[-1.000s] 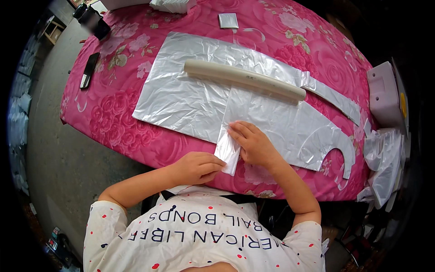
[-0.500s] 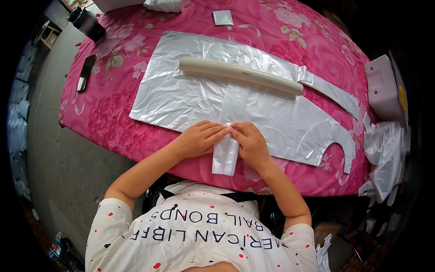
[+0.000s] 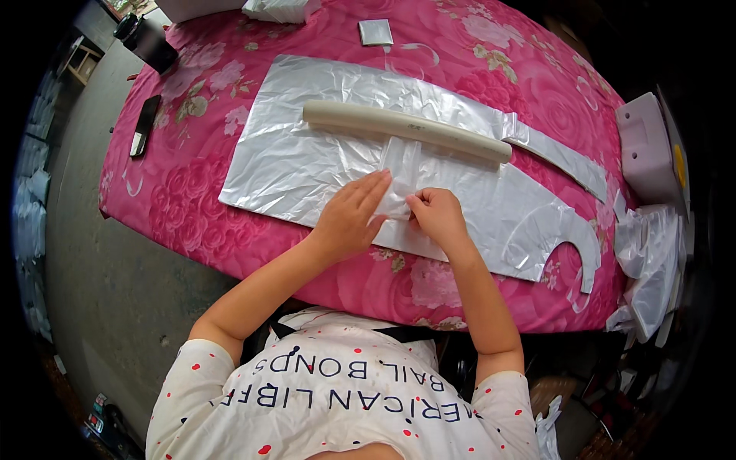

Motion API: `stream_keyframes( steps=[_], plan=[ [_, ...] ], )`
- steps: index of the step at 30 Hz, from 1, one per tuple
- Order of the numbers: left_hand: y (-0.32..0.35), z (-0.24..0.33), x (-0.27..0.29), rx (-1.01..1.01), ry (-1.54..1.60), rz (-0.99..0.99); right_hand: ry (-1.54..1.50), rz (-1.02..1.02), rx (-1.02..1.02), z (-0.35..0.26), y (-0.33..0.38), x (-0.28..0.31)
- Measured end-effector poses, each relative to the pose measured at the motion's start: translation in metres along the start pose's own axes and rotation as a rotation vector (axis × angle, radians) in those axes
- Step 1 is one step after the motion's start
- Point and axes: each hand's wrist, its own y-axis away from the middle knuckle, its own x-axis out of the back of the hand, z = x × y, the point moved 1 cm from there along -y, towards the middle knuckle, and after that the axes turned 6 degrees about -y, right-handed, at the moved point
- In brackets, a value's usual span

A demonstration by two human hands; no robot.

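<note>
A stack of thin white plastic aprons (image 3: 291, 165) lies flat on the table, its curved neck loop toward the right. A cream-coloured tube (image 3: 406, 126) rests across the stack. Just below the tube, a folded strip of plastic film (image 3: 402, 162) lies on top, its near end folded up over the stack. My left hand (image 3: 351, 213) presses on the film's left side, fingers stretched out flat. On the right, my right hand (image 3: 438, 217) has its thumb and fingers pinched at the film's edge; the fingertips are partly hidden.
A pink floral cloth (image 3: 184, 222) covers the table. A small folded silvery packet (image 3: 376, 32) lies at the back. On the left are a phone (image 3: 146, 126) and a dark bottle (image 3: 146, 42). A pale box (image 3: 648, 146) and bunched plastic (image 3: 648, 261) sit along the right edge.
The strip's near end, which hung over the table's near side, is now folded up onto the stack. My hands have moved apart; the left has flattened out.
</note>
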Motion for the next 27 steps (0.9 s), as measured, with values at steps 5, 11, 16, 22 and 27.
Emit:
stream_keyframes(
  steps=[5,11,16,22,27],
  plan=[
    [0.011,0.012,-0.026,0.009,-0.174,-0.281,-0.086,-0.075,-0.159,-0.006,-0.005,0.005],
    [0.011,0.009,-0.027,0.04,-0.166,-0.244,0.4,0.248,0.312,-0.012,0.023,-0.01],
    [-0.005,0.003,-0.014,0.039,-0.02,-0.158,0.737,0.198,0.989,0.014,0.004,-0.004],
    [-0.012,-0.011,-0.015,-0.073,-0.181,-0.093,0.565,-0.062,0.852,0.006,-0.01,0.01],
    [-0.022,-0.013,-0.011,-0.158,-0.312,-0.145,0.388,-0.107,0.836,0.004,-0.019,0.02]
  ],
)
